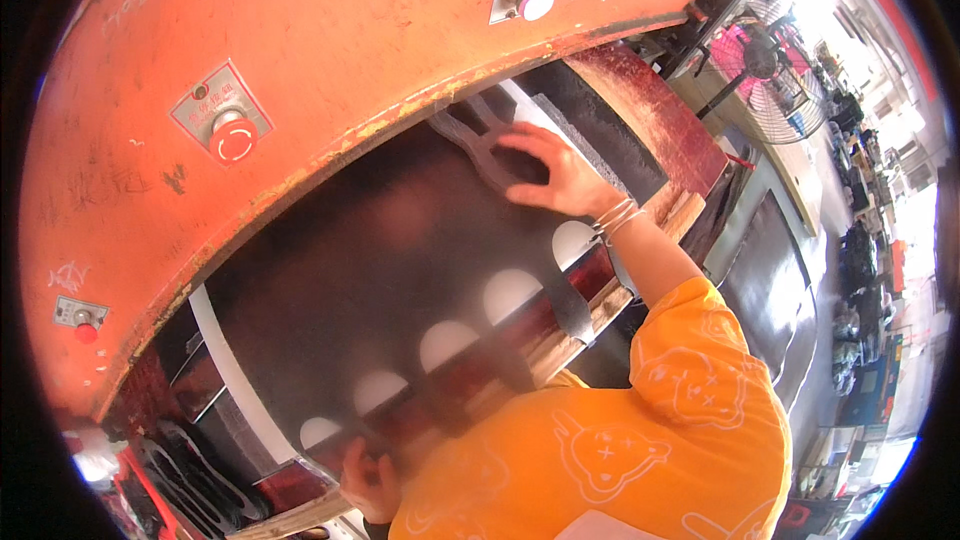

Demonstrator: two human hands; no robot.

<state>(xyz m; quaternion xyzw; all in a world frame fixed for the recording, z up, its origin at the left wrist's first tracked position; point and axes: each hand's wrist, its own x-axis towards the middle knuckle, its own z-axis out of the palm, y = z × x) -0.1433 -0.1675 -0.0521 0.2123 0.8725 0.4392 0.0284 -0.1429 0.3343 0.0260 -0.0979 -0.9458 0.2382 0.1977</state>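
My right hand reaches over a black sheet lying under an orange press. Its thumb and fingers curve in a C shape against a grey curved frame, which looks like a cutting die and is slightly blurred. Part of the frame sits beneath the press's edge. White half-round gaps line the sheet's near edge, with dark strips between them. At the lower left, my left hand is beside that near edge, its fingers bent and apart, holding nothing visible.
The orange press overhangs the sheet and carries a red push button and a pale one. More dark curved shapes lie at the lower left. A fan stands at the right, near a table with black sheets.
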